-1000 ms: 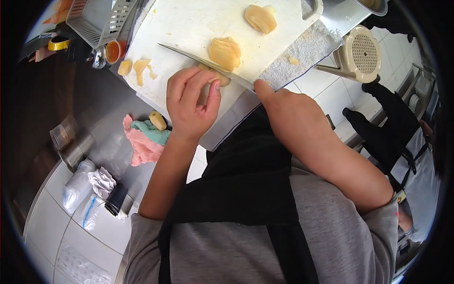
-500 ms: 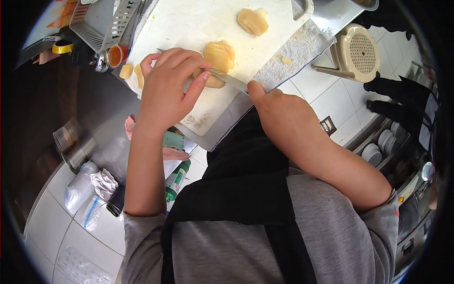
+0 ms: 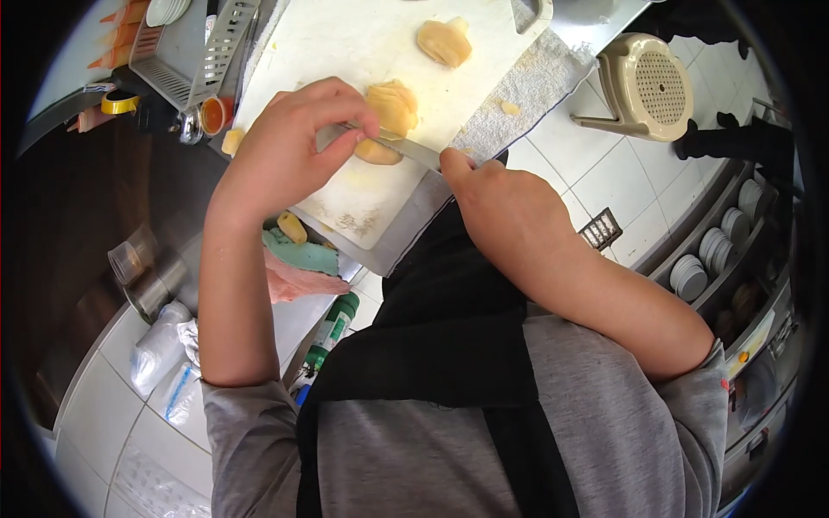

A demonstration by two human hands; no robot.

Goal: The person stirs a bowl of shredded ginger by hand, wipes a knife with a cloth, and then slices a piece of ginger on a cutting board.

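My right hand (image 3: 509, 203) is closed around the handle of a knife (image 3: 414, 153), its blade pointing left across the white cutting board (image 3: 345, 194). My left hand (image 3: 302, 129) is bent over the blade's far end, thumb and fingers drawn together; what they pinch, if anything, is hidden. Just under the blade lies a cut piece of peeled potato (image 3: 377, 154). Beyond the blade sits a fanned stack of potato slices (image 3: 393, 108). Another sliced potato pile (image 3: 444, 43) rests farther up the board.
A white towel (image 3: 518, 91) lies under the board, with a potato scrap (image 3: 510, 108) on it. Left are a grey plastic basket (image 3: 216, 56) and an orange-filled cup (image 3: 214, 113). Green and pink cloths (image 3: 302, 281) lie below. A beige stool (image 3: 652, 86) and a person's dark-clothed legs (image 3: 734, 147) are right.
My left hand has lifted and drawn back left from the potato, uncovering more of the cut piece. The knife stays beside it. The view has shifted slightly, and a potato now shows by the cloths.
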